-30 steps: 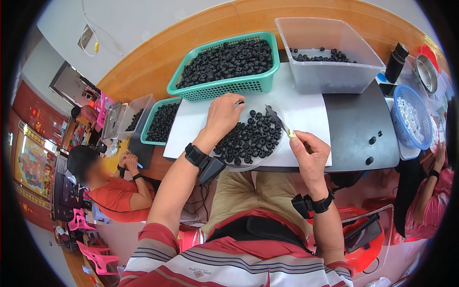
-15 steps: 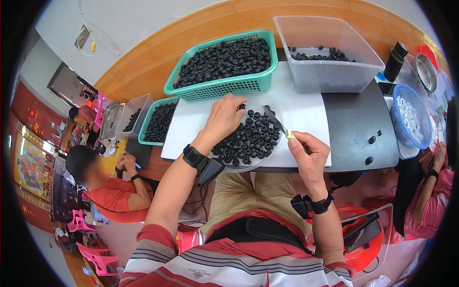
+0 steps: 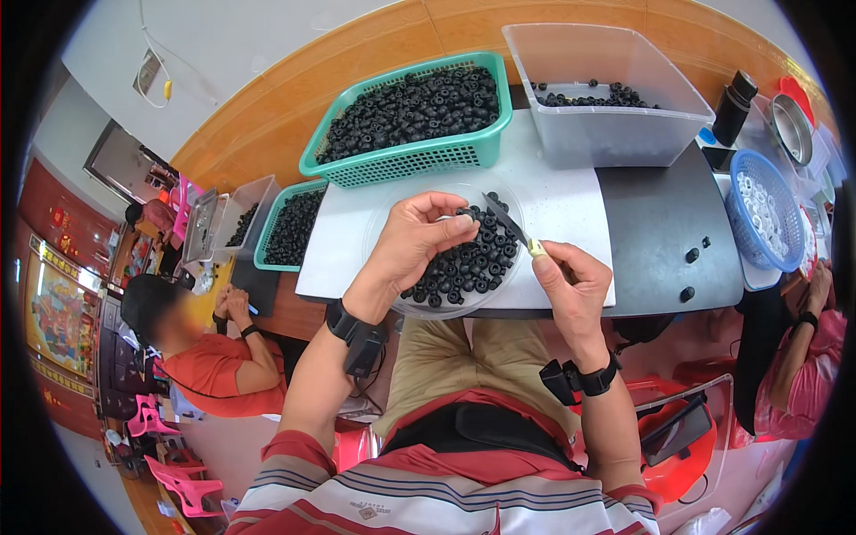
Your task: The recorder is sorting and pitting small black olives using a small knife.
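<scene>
My left hand [image 3: 417, 236] is closed, thumb and fingertips pinching one small round black part [image 3: 465, 212]. My right hand [image 3: 575, 278] grips a small knife [image 3: 507, 218] by its pale yellow handle. The blade slants up and to the left, its tip near the pinched part; whether they touch I cannot tell. Below both hands, a clear round dish [image 3: 428, 312] holds a heap of black bead-like parts [image 3: 477, 267] with holes. Part of the heap is hidden behind my left hand. Under the dish lies a white board [image 3: 571, 223].
A green basket [image 3: 410, 165] full of black parts stands behind the dish, beside a clear bin [image 3: 615, 134]. Another green basket [image 3: 290, 223] is at left. Right are loose black parts [image 3: 692, 255] and a blue basket [image 3: 744, 227] of white pieces. Co-workers sit on both sides.
My left hand has turned, moved slightly right and drawn closer to the knife, holding the black part up at its fingertips. My right hand with the knife has barely moved.
</scene>
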The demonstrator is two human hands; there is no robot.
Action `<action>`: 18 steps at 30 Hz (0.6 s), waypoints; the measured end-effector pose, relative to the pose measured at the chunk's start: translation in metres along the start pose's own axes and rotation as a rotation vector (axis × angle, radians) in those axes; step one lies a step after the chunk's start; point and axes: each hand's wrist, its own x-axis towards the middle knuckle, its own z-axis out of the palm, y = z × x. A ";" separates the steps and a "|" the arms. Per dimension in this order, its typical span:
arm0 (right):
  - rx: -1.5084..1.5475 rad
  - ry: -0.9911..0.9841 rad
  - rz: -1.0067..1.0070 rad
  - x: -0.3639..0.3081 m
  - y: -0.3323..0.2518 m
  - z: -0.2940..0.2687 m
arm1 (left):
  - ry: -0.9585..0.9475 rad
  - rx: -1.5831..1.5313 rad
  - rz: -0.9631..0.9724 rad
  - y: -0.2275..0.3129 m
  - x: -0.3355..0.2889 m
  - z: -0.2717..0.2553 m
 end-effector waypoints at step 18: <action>-0.080 -0.068 -0.034 0.001 -0.001 0.004 | -0.201 -0.538 -0.106 -0.011 -0.024 0.030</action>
